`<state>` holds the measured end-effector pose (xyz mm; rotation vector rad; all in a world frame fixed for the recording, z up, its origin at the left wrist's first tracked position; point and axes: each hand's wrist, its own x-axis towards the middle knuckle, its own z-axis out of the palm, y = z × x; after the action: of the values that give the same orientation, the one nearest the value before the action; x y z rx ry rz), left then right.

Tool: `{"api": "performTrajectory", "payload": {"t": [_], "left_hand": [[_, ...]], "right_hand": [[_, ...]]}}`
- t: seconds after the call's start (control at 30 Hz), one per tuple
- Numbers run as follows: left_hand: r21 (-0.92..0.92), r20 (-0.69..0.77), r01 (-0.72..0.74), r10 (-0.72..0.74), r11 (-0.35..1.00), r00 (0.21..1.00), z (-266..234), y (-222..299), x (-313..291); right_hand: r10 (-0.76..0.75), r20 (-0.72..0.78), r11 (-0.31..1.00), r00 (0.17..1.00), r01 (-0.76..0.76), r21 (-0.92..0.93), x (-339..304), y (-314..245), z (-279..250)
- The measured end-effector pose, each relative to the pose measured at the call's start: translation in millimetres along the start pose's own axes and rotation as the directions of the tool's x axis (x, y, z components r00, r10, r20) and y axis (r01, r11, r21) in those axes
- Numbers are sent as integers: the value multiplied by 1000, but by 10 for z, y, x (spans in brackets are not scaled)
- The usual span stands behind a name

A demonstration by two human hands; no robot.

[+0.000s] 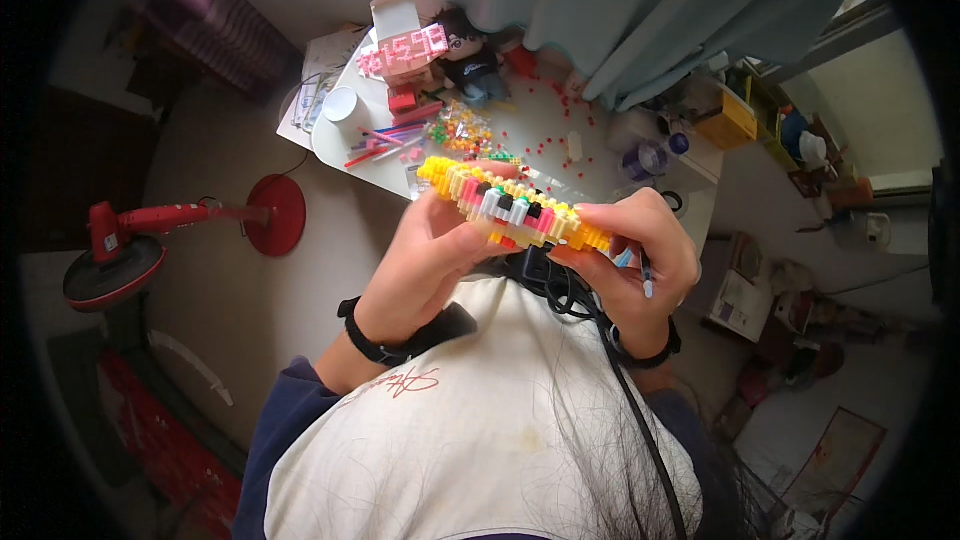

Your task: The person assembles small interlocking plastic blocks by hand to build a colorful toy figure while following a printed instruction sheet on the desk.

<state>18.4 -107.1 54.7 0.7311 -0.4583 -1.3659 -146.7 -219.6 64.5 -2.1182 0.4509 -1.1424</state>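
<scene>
Held up in front of my chest is a long model of small interlocking plastic blocks [513, 208], mostly yellow with pink, white, black and green pieces. My left hand [422, 255] grips its left part, with the thumb along the near side. The right end sits pinched between the thumb and fingers of my right hand [645, 255]. A thin pen-like tool [648, 278] with a dark shaft and pale tip is also tucked in my right hand. My palms and some fingers hide parts of the model.
On the white table [345, 145] lie a bag of small coloured pieces [462, 127], scattered red pieces [545, 145] and coloured sticks [385, 145]. A white cup [343, 106], a doll [468, 55] and a purple-and-clear container [645, 160] stand there. A red fan [115, 250] is left.
</scene>
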Motion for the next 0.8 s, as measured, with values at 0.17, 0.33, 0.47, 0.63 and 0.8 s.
{"api": "performTrajectory", "payload": {"t": [0.17,0.33,0.47,0.63,0.8], "left_hand": [[73,19,52,-53,996,998,56,-35,68],[142,-22,49,-47,989,999,46,46,151],[213,-39,108,-102,971,994,33,58,121],[225,-12,111,-111,968,994,-12,57,133],[166,-47,66,-59,984,997,-14,82,108]], "right_hand": [[158,67,984,985,-163,70,69,-83,-1],[213,-335,898,918,-48,437,102,166,-103],[450,44,694,892,-381,611,77,95,-338],[375,101,635,921,-335,696,107,50,-106],[290,47,737,956,-254,626,102,-39,123]]}}
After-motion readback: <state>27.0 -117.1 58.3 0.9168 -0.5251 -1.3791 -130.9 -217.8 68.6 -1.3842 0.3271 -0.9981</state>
